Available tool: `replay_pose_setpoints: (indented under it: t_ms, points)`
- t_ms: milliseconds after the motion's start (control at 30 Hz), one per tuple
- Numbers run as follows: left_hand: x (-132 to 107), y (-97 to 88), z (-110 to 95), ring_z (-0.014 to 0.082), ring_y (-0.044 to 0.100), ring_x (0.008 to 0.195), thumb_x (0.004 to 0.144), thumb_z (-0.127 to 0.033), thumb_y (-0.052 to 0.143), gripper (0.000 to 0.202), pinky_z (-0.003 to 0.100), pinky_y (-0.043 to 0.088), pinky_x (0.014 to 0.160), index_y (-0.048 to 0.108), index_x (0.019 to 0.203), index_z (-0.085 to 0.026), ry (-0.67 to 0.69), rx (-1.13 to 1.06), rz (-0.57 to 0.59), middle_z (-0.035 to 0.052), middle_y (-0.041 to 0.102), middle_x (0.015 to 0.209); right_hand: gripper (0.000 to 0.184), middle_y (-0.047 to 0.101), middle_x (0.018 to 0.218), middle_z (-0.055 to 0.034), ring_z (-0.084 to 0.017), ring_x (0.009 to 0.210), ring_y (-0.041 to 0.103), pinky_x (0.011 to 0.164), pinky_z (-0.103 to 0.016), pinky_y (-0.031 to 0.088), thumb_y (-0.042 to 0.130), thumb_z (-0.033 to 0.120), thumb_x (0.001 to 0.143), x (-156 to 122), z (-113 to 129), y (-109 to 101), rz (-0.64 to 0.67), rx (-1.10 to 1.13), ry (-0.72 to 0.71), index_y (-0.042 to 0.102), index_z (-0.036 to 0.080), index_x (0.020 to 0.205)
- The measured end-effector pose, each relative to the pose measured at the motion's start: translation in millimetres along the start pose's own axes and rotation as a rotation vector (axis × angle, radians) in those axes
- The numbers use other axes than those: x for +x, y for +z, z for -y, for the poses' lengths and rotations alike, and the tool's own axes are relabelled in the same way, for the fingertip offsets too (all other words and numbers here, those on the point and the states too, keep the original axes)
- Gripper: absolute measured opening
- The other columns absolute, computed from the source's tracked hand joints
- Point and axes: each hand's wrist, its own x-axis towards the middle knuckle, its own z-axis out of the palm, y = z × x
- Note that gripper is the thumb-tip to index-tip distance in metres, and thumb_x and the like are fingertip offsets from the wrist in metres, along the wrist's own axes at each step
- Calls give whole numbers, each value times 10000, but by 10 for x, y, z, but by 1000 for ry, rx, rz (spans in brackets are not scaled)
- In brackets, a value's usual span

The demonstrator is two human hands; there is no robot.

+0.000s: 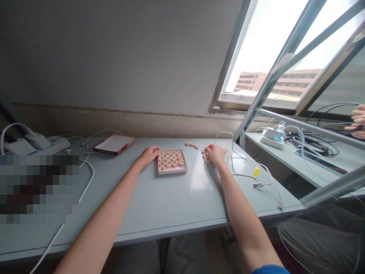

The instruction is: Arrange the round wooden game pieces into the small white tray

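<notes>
A shallow open box sits on the table with round wooden Chinese chess pieces laid in rows inside. Its front row has a piece at the left end and a bare pinkish stretch beside it. At the far left corner of the box, the fingers of my left hand are bent against its side, gripping it. My right hand is to the right of the box, fingertips closed on a small cluster of loose chess pieces. The hand partly covers that cluster. Several more loose pieces lie in a short row behind.
A dark red box lid lies upturned at the back left. White cables with a yellow tag cross the right side. Power strips stand left. Past a metal frame, another person's hand is near black cables.
</notes>
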Motion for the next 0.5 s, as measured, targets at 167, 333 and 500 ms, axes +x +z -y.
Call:
replay_pose_setpoints:
  t_ms: [167, 333, 500]
  points:
    - [19, 23, 31, 167, 578, 635, 699, -356, 459, 325, 245, 396, 583, 627, 890, -152, -14, 12, -14, 37, 649, 682, 245, 617, 918, -80, -233, 903, 485, 760, -368, 225, 402, 282, 785, -39, 74, 48, -113, -10, -65, 628, 195, 821]
    - [4, 20, 16, 167, 586, 669, 707, -349, 456, 311, 250, 406, 617, 628, 884, -160, 6, 29, -22, 47, 664, 758, 303, 574, 1040, -103, -248, 977, 433, 793, -384, 236, 399, 344, 818, -88, 216, 60, -163, -4, -272, 594, 206, 1005]
    - [-11, 6, 0, 177, 591, 696, 706, -356, 461, 303, 255, 413, 636, 629, 874, -167, -13, 22, -21, 47, 667, 760, 280, 588, 1016, -89, -257, 971, 433, 845, -429, 219, 445, 366, 811, -125, 245, 112, -21, -52, -369, 595, 230, 1004]
